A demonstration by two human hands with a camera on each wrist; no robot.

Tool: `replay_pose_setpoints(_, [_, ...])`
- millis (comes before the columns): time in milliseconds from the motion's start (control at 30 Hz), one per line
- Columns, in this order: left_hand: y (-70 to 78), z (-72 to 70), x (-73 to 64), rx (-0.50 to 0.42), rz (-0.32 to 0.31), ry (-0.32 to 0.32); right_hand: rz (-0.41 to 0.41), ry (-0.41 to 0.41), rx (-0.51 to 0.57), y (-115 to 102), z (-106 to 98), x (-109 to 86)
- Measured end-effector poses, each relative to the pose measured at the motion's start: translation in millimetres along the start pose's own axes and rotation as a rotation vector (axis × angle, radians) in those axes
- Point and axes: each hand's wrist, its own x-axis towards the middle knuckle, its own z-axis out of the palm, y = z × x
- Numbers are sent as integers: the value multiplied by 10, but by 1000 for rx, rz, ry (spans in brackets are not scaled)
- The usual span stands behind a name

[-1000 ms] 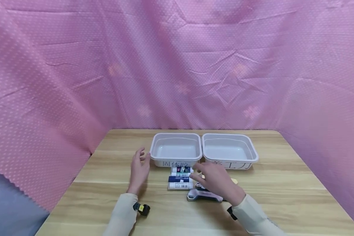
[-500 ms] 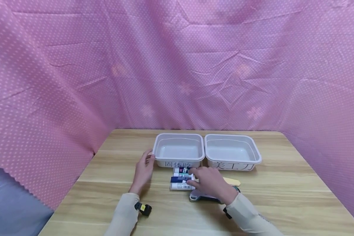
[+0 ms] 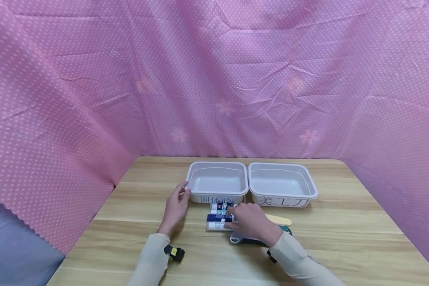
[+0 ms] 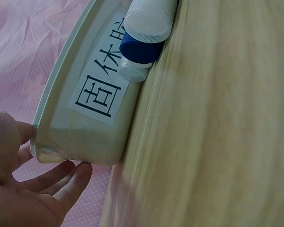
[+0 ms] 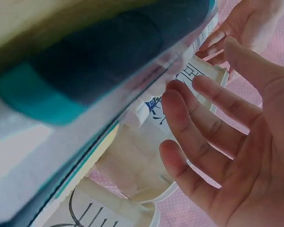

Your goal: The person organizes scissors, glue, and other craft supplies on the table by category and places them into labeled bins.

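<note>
My left hand (image 3: 175, 208) touches the left front corner of the left white box (image 3: 196, 198), its fingertips against the end wall and rim. Just in front of that box lies a row of glue sticks: a white one (image 3: 214, 226), a navy-capped one (image 3: 214, 218) and others behind. My right hand (image 3: 255, 222) is over the row's right end, fingers loosely bent; in the right wrist view nothing is seen in its grasp. Under and beside it lie a grey and teal utility knife (image 3: 235, 238) and a yellow-handled one (image 3: 281, 220), both partly hidden.
The right white box (image 3: 284, 201) stands beside the left one. Both have Chinese labels on the front, and no contents show inside. The wooden table (image 3: 207, 266) is bordered by a pink dotted curtain (image 3: 214, 99).
My left hand has come in from the left to touch the box's corner. My right hand has shifted slightly left and down over the glue sticks, uncovering the yellow-handled knife.
</note>
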Motion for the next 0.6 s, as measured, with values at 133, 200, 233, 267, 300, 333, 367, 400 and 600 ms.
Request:
replay_pose_setpoints(133, [3, 0, -8, -1, -7, -3, 9, -13, 11, 14, 51, 20])
replay_pose_setpoints(200, [13, -3, -8, -1, -9, -4, 4, -10, 16, 19, 68, 24])
replay_pose_setpoints(233, [17, -5, -10, -1, -7, -5, -1, -9, 18, 21, 73, 23])
replay_pose_setpoints(267, [24, -6, -12, -2, -9, -5, -2, -9, 21, 22, 75, 22])
replay_pose_setpoints(300, [28, -5, -15, -3, -9, -6, 0, -9, 23, 24, 80, 19])
replay_pose_setpoints(333, [29, -3, -16, -5, -8, -6, 1, -8, 23, 24, 81, 15])
replay_pose_setpoints(367, [28, -1, -17, -5, -4, -7, 2, -8, 22, 25, 81, 11])
replay_pose_setpoints(400, [30, 2, -21, -7, -1, -6, 3, -9, 20, 26, 83, 6])
replay_pose_setpoints(600, [8, 23, -28, -1, 12, 6, 6, -7, 5, 28, 95, -19])
